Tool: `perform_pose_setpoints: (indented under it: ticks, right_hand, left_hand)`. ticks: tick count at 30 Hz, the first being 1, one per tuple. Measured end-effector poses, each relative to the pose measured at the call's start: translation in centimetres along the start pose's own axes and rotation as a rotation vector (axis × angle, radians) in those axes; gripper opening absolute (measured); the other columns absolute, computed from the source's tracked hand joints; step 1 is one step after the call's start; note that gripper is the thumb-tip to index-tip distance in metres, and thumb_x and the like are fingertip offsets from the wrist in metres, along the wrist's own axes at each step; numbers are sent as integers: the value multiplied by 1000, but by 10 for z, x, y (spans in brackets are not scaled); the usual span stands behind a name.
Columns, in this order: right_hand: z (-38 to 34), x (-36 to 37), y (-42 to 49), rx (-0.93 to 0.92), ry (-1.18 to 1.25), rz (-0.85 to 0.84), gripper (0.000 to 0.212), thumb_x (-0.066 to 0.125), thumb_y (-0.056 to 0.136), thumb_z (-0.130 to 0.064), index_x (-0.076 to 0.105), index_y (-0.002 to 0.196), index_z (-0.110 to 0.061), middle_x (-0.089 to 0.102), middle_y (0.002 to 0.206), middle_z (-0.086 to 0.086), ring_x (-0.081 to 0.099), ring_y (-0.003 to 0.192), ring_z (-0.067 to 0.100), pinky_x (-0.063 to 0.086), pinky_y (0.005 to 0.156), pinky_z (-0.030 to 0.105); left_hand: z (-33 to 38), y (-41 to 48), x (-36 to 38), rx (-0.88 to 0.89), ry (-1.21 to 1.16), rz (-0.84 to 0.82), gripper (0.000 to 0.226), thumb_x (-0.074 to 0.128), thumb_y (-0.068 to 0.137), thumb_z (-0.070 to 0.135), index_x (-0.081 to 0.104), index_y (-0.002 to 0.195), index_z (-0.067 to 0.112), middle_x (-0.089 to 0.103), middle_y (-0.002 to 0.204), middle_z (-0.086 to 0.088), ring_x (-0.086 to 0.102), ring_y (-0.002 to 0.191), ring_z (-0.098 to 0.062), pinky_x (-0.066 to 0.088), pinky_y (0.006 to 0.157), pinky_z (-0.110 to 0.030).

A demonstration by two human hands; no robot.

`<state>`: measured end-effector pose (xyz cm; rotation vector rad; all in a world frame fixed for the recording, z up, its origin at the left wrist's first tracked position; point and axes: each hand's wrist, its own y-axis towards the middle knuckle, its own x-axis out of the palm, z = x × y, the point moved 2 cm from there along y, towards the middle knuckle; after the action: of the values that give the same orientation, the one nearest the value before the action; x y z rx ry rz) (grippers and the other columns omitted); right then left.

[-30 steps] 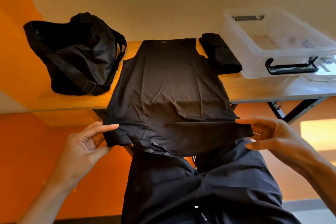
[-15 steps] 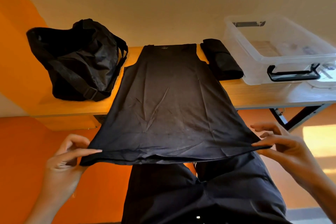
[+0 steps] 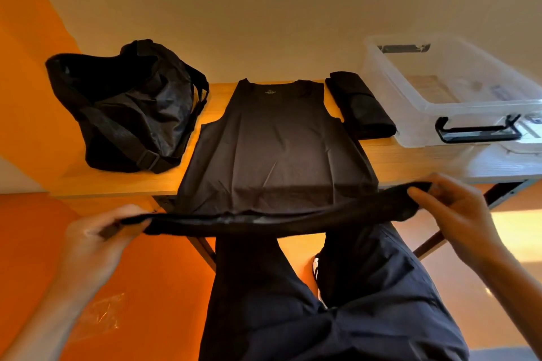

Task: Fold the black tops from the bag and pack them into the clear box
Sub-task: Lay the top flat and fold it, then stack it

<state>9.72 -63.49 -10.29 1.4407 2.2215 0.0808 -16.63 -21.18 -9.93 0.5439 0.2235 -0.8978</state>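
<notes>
A light wooden tabletop (image 3: 410,161) on dark legs crosses the middle of the frame. From left to right it carries a slumped black fabric bag (image 3: 129,114), a black sleeveless top (image 3: 275,149) spread flat at centre, hem past the near edge, a folded black garment (image 3: 360,105) just beside it, and a clear plastic box (image 3: 410,117).

Bare indoor room: wooden folding table (image 3: 410,160), cream wall (image 3: 264,9), orange floor (image 3: 152,278).
</notes>
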Motion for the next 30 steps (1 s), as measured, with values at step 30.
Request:
perform_pose_setpoints:
  ticks: [30]
  right_hand:
    - [67, 68, 232, 30, -815, 147, 34, 66, 98, -38, 64, 71, -16, 57, 60, 1, 57, 59, 20, 43, 58, 29]
  left_hand:
    - [-40, 250, 94, -171, 529, 199, 29, 44, 109, 26, 53, 100, 0, 56, 91, -15, 55, 95, -36, 35, 76, -36]
